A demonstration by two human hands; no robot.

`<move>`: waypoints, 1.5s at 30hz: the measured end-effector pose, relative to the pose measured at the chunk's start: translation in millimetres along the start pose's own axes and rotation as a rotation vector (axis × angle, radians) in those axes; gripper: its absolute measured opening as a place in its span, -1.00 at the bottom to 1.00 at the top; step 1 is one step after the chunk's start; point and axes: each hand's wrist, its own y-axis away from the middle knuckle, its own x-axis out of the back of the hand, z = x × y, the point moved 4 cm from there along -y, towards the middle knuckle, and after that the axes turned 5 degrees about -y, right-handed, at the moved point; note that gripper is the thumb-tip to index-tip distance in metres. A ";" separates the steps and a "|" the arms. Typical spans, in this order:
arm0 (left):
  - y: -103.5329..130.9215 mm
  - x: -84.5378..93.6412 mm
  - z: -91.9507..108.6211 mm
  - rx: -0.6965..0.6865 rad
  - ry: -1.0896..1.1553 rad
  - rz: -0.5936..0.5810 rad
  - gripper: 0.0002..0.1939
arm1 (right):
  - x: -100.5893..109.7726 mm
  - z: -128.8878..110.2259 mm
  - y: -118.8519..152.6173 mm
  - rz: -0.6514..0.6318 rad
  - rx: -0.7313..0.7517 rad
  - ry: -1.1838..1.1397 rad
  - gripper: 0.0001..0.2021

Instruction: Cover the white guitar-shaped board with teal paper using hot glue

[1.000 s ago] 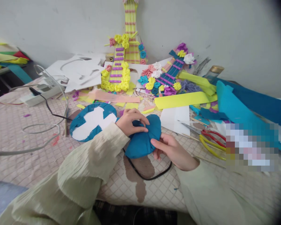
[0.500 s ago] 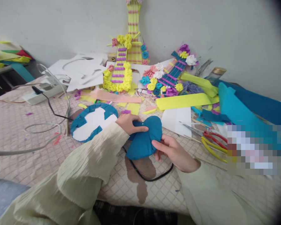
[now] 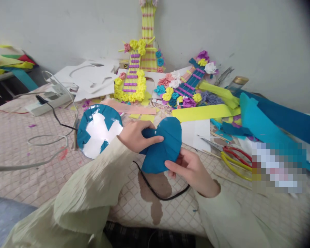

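Observation:
A dark blue paper-covered piece with a notched, rounded outline (image 3: 165,144) is held above the table between both hands. My left hand (image 3: 136,136) grips its left side, thumb on top and the other fingers partly hidden. At its lower right edge, my right hand (image 3: 189,167) pinches it with the thumb on top and fingers beneath. Left of my left hand is a round blue-rimmed disc with a white centre (image 3: 96,127), tilted and partly behind my sleeve. A black cord (image 3: 155,194) curves below the held piece.
Scissors with red and yellow handles (image 3: 235,158) lie at the right. Flower-trimmed paper guitars (image 3: 131,81) stand at the back. A white power strip (image 3: 45,103) with cables is at the left, and yellow crepe paper (image 3: 204,112) lies beyond my hands.
The blue piece has tilted up, its top edge now higher. The round disc has shifted left and its far edge has risen. Both hands keep their hold.

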 end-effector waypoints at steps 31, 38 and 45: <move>26.5 30.0 56.5 -0.038 0.081 0.348 -0.58 | 18.4 -52.4 -24.8 0.359 0.150 -0.649 -0.80; 14.9 25.4 61.6 -0.094 0.213 0.393 -0.90 | 15.7 -42.8 -22.5 0.347 0.146 -0.630 -0.79; -0.1 26.9 59.1 -0.125 -0.029 0.315 -0.87 | 13.9 -38.7 -21.3 0.288 0.119 -0.623 -0.80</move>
